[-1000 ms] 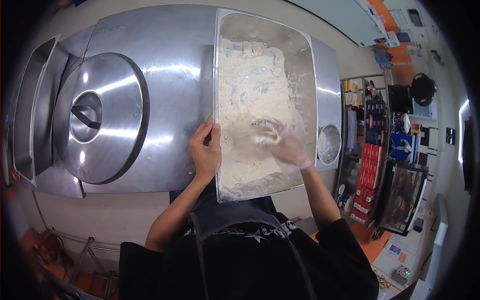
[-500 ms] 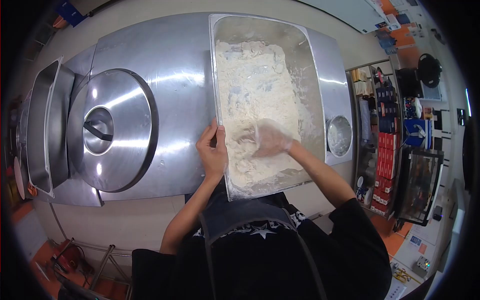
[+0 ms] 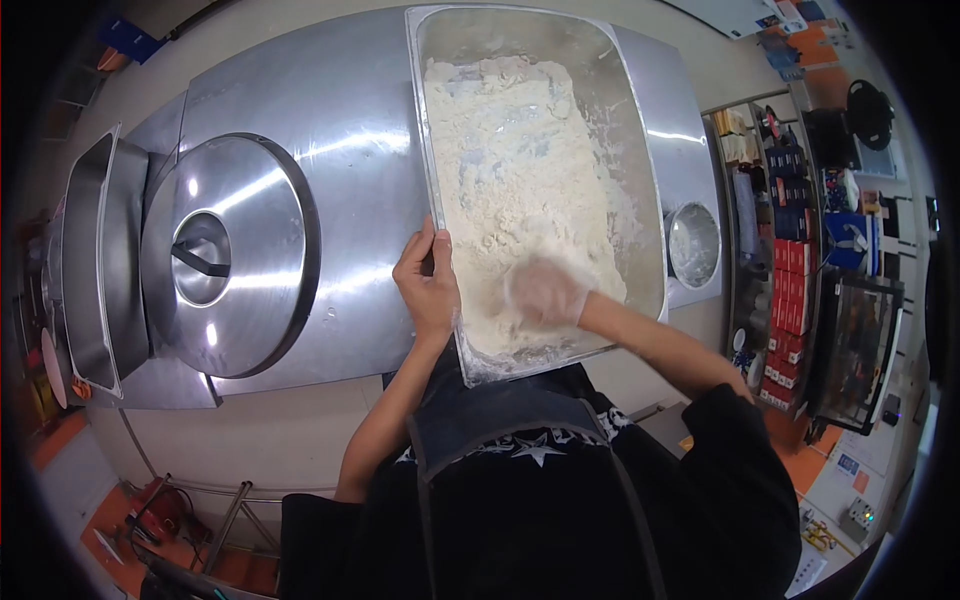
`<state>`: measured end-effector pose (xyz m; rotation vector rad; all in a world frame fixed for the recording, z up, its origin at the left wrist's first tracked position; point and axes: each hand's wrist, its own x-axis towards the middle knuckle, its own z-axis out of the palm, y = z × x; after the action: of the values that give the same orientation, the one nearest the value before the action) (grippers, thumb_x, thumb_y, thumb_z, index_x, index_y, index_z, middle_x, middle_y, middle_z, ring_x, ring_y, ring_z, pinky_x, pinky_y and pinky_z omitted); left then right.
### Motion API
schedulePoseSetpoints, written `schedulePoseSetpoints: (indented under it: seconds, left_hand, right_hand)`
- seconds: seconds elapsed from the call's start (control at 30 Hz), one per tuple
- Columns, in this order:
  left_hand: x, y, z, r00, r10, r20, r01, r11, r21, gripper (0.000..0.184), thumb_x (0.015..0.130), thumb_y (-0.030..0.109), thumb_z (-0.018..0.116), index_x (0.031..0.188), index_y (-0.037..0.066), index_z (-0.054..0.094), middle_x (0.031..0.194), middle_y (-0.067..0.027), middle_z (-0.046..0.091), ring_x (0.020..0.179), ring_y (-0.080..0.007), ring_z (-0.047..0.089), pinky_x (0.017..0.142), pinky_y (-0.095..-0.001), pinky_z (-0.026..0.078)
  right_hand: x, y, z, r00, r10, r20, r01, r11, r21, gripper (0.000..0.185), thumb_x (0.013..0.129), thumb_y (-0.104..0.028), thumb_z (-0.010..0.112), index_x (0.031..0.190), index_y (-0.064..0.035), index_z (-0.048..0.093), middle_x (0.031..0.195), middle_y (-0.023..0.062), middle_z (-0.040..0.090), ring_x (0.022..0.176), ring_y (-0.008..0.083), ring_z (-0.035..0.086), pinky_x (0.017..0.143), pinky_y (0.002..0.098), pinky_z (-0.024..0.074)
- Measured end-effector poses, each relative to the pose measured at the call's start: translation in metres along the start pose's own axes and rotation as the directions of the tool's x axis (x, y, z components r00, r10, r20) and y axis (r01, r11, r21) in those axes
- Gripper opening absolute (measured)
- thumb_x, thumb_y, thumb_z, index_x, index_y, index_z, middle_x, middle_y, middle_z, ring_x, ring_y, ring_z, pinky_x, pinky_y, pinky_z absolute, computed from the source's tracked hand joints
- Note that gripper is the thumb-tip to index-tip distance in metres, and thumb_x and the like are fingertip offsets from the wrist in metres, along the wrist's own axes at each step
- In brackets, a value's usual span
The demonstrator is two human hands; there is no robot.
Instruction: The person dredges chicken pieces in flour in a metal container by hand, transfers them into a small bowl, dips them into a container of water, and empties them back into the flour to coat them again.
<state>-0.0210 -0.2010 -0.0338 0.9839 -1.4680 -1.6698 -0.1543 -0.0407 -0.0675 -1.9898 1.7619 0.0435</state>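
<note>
A deep rectangular metal pan (image 3: 628, 120) stands on the steel table, its near end close to my body. Pale flour-like dough mixture (image 3: 520, 140), crumbly and uneven, covers much of its bottom. My left hand (image 3: 430, 290) grips the pan's left rim, fingers over the edge. Inside the near part of the pan, my right hand (image 3: 547, 290), in a clear thin glove, is down in the mixture. Motion blurs it and its fingers are hidden, so what it grasps cannot be made out.
A round steel lid (image 3: 255, 225) with a black handle lies on the table (image 3: 365, 110) to the left. Beyond it is another deep metal pan (image 3: 90, 260). To the right sits a small metal bowl (image 3: 692, 250), dusted white. Shelves with red boxes (image 3: 790, 270) stand farther right.
My right hand has moved nearer to me and slightly right within the pan, through the mixture. My left hand keeps its hold on the rim. The whole view has shifted a little.
</note>
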Motion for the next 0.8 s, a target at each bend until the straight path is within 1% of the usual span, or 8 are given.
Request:
schedulePoseSetpoints:
  seconds: [0.13,0.23,0.33,0.37,0.47,0.57,0.67,0.8]
  left_hand:
    - [-0.003,-0.001,-0.001,0.999,-0.042,-0.012,0.042,0.999,0.003,0.035,0.1,0.007,0.061,0.129,-0.013,0.06,0.086,-0.0034,0.058,0.072,-0.0053,0.047,0.06,-0.0214,0.039]
    - [-0.002,-0.001,-0.001,0.999,-0.044,-0.009,0.044,0.999,0.006,0.035,0.1,0.007,0.061,0.129,-0.013,0.059,0.086,-0.0038,0.058,0.072,-0.0056,0.047,0.061,-0.0213,0.039]
    - [-0.002,-0.004,0.001,1.0,-0.006,-0.014,0.006,0.998,-0.057,0.036,0.1,0.008,0.061,0.13,-0.013,0.059,0.086,-0.0029,0.057,0.072,-0.0052,0.046,0.06,-0.0214,0.039]
    - [-0.002,-0.003,0.001,1.0,-0.019,-0.01,0.018,0.999,-0.05,0.036,0.1,0.007,0.061,0.13,-0.012,0.059,0.085,-0.0023,0.057,0.072,-0.005,0.046,0.06,-0.0214,0.039]
    - [-0.003,-0.001,-0.002,0.999,-0.039,0.003,0.039,0.999,-0.018,0.036,0.1,0.007,0.061,0.131,-0.011,0.059,0.083,-0.0009,0.055,0.07,-0.0043,0.044,0.059,-0.0213,0.037]
    - [-0.003,-0.002,-0.002,1.0,-0.028,0.011,0.028,1.0,-0.008,0.035,0.1,0.007,0.061,0.132,-0.009,0.06,0.082,0.0001,0.054,0.069,-0.0037,0.043,0.058,-0.0213,0.036]
    - [-0.002,-0.001,-0.004,1.0,-0.023,0.016,0.023,1.0,-0.013,0.035,0.1,0.008,0.061,0.131,-0.009,0.061,0.082,0.0002,0.054,0.069,-0.0034,0.043,0.057,-0.0212,0.036]
    - [-0.002,0.001,0.0,0.998,-0.056,-0.002,0.056,0.997,-0.044,0.034,0.1,0.008,0.062,0.129,-0.01,0.061,0.082,-0.0001,0.054,0.069,-0.0034,0.043,0.057,-0.0209,0.037]
  right_hand:
    - [0.0,-0.003,-0.053,0.969,0.181,0.167,-0.163,0.98,-0.117,0.048,0.077,-0.033,0.071,0.118,-0.0087,0.065,0.105,0.0157,0.067,0.093,0.0315,0.067,0.082,0.0466,0.0533]
    - [0.0,-0.032,-0.082,0.988,-0.153,-0.004,0.146,0.929,0.34,0.042,0.084,-0.025,0.064,0.122,-0.0061,0.064,0.127,0.0185,0.061,0.1,0.0333,0.066,0.09,0.0394,0.0527]
    - [-0.003,-0.024,0.001,0.973,-0.086,-0.213,0.191,0.818,0.542,0.026,0.082,-0.013,0.063,0.105,-0.0014,0.066,0.103,0.0171,0.068,0.087,0.0319,0.067,0.074,0.0365,0.054]
    - [0.001,-0.015,-0.009,0.998,-0.037,-0.05,0.062,0.692,0.719,0.021,0.083,-0.01,0.061,0.1,0.0003,0.068,0.096,0.0159,0.069,0.084,0.0301,0.067,0.074,0.0368,0.0537]
    - [0.022,-0.013,-0.024,0.982,0.025,0.189,-0.039,0.997,0.07,0.039,0.081,-0.02,0.063,0.118,-0.0068,0.064,0.111,0.0177,0.066,0.101,0.0298,0.066,0.09,0.0402,0.0526]
    - [0.032,0.0,-0.071,0.916,0.256,0.31,-0.217,0.964,-0.154,0.048,0.081,-0.022,0.062,0.127,-0.0058,0.061,0.114,0.0197,0.066,0.102,0.0303,0.066,0.096,0.0414,0.0511]
    - [0.052,0.039,-0.069,0.971,-0.042,-0.235,-0.009,0.978,-0.21,0.053,0.085,-0.027,0.06,0.134,-0.0054,0.057,0.12,0.0187,0.065,0.102,0.0332,0.066,0.104,0.0409,0.0477]
    - [0.084,0.056,-0.029,0.896,-0.067,-0.439,-0.064,0.959,-0.276,0.048,0.09,-0.028,0.057,0.132,-0.0049,0.06,0.127,0.0126,0.064,0.112,0.031,0.063,0.099,0.04,0.051]
